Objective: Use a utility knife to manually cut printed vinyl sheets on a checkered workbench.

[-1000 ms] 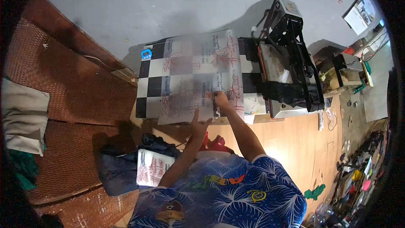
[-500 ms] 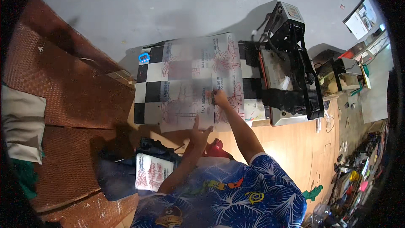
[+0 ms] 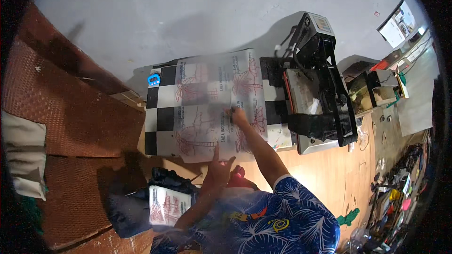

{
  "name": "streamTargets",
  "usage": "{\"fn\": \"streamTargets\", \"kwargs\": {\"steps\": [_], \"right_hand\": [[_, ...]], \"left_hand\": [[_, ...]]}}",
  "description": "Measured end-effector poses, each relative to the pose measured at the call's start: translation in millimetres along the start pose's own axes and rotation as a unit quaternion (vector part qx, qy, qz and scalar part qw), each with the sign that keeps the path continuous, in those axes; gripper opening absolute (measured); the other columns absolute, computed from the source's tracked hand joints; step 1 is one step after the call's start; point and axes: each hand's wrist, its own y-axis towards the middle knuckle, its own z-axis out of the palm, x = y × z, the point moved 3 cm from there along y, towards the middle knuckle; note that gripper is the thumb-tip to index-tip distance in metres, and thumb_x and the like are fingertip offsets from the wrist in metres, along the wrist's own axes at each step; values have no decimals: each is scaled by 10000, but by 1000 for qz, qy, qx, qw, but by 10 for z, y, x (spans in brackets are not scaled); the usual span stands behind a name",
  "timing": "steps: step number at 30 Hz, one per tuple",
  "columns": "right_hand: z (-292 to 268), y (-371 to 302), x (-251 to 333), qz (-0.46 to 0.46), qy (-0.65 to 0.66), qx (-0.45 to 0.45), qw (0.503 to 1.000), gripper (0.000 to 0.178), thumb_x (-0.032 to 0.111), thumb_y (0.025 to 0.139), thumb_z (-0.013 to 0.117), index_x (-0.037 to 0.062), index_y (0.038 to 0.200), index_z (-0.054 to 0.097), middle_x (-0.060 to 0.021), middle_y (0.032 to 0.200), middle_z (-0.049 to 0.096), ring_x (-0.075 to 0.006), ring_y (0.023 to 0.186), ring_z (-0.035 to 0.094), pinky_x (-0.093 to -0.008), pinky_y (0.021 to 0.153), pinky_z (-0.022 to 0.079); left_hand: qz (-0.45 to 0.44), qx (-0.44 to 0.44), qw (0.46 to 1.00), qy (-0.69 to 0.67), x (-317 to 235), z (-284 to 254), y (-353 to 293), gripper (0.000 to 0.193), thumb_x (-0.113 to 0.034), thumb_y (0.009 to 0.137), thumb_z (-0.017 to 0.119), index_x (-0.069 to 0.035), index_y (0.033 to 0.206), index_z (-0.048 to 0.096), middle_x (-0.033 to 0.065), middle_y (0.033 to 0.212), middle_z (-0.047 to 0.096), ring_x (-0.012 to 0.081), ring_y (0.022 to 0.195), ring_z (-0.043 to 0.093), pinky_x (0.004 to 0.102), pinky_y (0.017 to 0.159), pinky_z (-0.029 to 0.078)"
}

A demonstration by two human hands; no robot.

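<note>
A translucent film sheet (image 3: 200, 134) with red palm-tree prints and dark lettering lies over a black-and-white checkered table top (image 3: 157, 143). My right hand (image 3: 238, 117) is closed over the middle of the film, its fingers around a small dark thing too blurred to name. Below the fingers, a line or edge runs through the film toward me. Close to the film's near edge, my left hand (image 3: 219, 168) rests with index finger and thumb stretched apart, the index finger pointing across the film.
A black heat press (image 3: 322, 89) stands right of the film. A blue timer (image 3: 154, 80) sits at the table's left corner. Printed sheets (image 3: 169, 204) lie by dark cloth (image 3: 129, 207) at lower left. Farther right are a cluttered box (image 3: 376, 91) and a screen (image 3: 399, 24).
The whole view has shifted, so the table appears lower. My right hand has slid slightly farther up the film, away from me. My left hand keeps its place at the near edge.
</note>
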Motion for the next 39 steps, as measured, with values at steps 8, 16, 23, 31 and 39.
{"fn": "streamTargets", "kwargs": {"steps": [8,16,23,31,39], "right_hand": [[-36,144,82,14,-44,13,999,486,498,803,671,15,848,673,-229,816,659,-391,802,650,-440,711,497],[-13,374,96,-26,-2,0,1000,473,476,796,691,4,808,671,-209,780,663,-356,781,666,-433,701,502],[-159,471,217,-94,-70,-16,993,568,562,807,637,-2,855,685,-228,809,668,-368,819,667,-451,719,507],[-108,749,122,-6,-43,48,998,579,571,809,634,-2,882,678,-165,716,655,-274,678,657,-405,656,512],[-159,913,185,-59,-14,9,998,560,549,794,664,-4,882,673,-178,718,656,-280,686,661,-388,681,516]], "left_hand": [[-54,8,998,10,-47,6,17,797,-53,791,705,35,1442,253,145,1198,546,192,1006,570,306,823,499],[-58,1,998,18,3,-36,14,700,-9,795,684,22,1394,324,157,1214,533,207,1014,573,319,838,508],[-74,-2,992,-105,111,-57,-6,680,-33,785,710,30,1371,370,151,1224,544,217,1058,568,335,885,491],[-36,16,999,31,-194,-134,51,752,-64,782,733,41,1404,323,149,1249,534,211,1080,557,329,894,480],[-41,5,999,-15,-354,-176,58,793,-180,758,751,19,1400,331,169,1107,609,266,976,613,364,820,509]]}}
